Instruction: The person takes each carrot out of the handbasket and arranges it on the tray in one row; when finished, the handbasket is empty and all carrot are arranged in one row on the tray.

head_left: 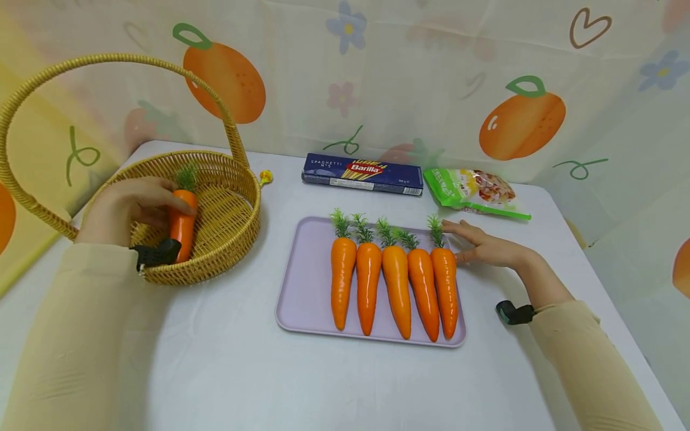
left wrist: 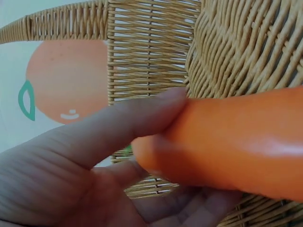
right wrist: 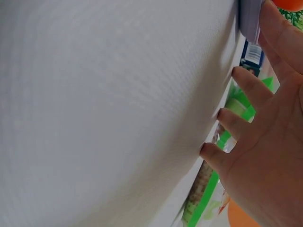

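Observation:
My left hand (head_left: 135,200) reaches into the yellow wicker basket (head_left: 226,263) and grips an orange carrot (head_left: 183,230) with a green frilly top. In the left wrist view, thumb and fingers lie on either side of the carrot (left wrist: 236,142), above the woven floor. Several more carrots (head_left: 396,287) lie side by side on a pale purple tray (head_left: 304,281), green tops pointing away from me. My right hand (head_left: 493,246) is at the tray's right edge with fingers spread; the right wrist view shows its fingertips against the white tabletop and the tray's rim (right wrist: 250,21).
Behind the tray lies a blue spaghetti box (head_left: 361,173). A green and white food packet (head_left: 474,191) sits to its right. Beside the basket is a small yellow object (head_left: 266,176). The basket's tall handle (head_left: 124,58) arches over the left side. A printed cloth hangs behind.

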Action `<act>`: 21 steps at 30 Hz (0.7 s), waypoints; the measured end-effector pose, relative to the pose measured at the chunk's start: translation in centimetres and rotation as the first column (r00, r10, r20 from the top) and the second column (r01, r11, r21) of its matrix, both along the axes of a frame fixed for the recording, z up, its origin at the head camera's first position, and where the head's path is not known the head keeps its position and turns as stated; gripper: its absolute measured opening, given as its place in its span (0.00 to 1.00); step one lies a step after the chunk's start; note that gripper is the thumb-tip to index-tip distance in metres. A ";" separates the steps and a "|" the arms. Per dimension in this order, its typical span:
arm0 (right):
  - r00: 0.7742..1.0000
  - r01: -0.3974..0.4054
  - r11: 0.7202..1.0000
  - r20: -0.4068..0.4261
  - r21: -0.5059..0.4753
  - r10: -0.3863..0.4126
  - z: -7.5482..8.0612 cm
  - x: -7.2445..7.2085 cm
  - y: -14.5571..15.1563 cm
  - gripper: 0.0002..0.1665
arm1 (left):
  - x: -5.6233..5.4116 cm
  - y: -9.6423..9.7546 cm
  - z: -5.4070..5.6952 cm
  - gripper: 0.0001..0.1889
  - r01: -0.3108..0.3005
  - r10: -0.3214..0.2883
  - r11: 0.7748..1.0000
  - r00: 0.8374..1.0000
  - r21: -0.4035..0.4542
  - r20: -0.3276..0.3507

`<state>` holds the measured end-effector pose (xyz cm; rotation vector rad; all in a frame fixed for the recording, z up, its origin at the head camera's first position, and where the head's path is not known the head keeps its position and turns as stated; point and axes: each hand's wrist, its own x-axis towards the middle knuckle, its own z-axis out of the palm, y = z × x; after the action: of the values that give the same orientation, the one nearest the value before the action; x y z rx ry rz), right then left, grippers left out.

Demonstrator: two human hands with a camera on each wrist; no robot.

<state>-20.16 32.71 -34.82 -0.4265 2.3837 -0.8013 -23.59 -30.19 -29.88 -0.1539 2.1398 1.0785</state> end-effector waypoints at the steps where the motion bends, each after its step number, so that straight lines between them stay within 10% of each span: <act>1: 1.000 0.000 1.000 -0.002 0.001 0.000 0.0 0.0 0.0 0.41 | -0.1 -0.2 -0.2 0.42 -0.008 0.008 1.000 1.000 0.021 -0.012; 13: 1.000 -0.003 1.000 -0.017 0.002 0.003 0.0 0.1 0.1 0.41 | -0.7 -0.9 -0.3 0.23 -0.073 0.097 0.980 0.987 0.185 -0.126; 21: 1.000 -0.008 1.000 -0.022 0.005 0.008 0.0 0.1 0.0 0.41 | -1.0 -0.7 0.8 0.08 -0.054 0.138 0.900 0.976 0.432 -0.166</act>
<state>-20.09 32.73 -34.87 -0.4446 2.4019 -0.7907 -24.62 -30.85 -29.08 0.0550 2.0191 1.6524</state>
